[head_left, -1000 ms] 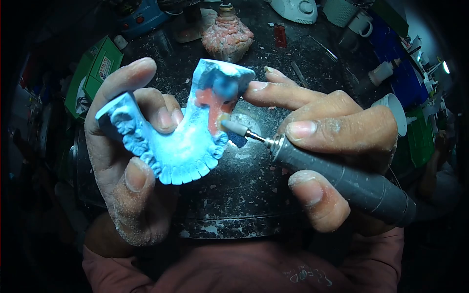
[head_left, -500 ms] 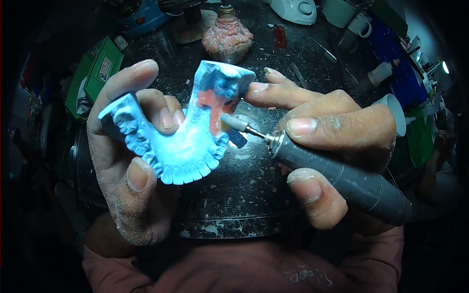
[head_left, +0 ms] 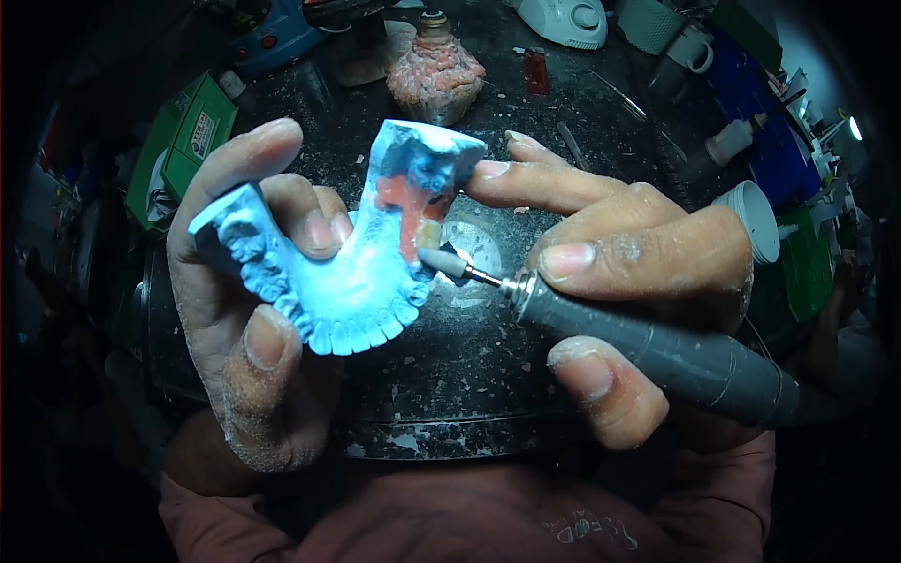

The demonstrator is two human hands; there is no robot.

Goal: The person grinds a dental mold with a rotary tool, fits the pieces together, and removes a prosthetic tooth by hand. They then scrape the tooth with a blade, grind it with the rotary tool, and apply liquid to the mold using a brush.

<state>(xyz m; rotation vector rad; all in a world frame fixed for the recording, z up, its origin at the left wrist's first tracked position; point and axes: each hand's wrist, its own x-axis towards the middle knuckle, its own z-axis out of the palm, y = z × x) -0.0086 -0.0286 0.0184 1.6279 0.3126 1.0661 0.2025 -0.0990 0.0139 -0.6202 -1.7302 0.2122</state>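
My left hand [head_left: 253, 310] is closed around one arm of a blue plaster dental model [head_left: 347, 277], a horseshoe-shaped jaw with its row of front teeth turned toward me. Pink material [head_left: 409, 211] covers part of the other arm, with a small yellowish tooth-like piece [head_left: 428, 233] at its edge. In my right hand [head_left: 629, 253] is a dark grey rotary handpiece [head_left: 648, 352]. Its pale, tapered grinding bit [head_left: 443, 262] meets the model at the lower end of the pink patch. A fingertip of my right hand rests against the model's upper end.
A wax-crusted glass burner [head_left: 436, 70] stands at the back of the dark, speckled table [head_left: 450, 422]. Green boxes [head_left: 192, 141] lie at left. A red piece [head_left: 536, 72], metal tools [head_left: 619, 94], a white mug [head_left: 693, 52] and a white cup [head_left: 751, 220] lie farther right.
The handpiece has shifted slightly down, taking its bit from the middle of the pink patch to its lower end. The yellowish piece shows more now. My left hand stays nearly still.
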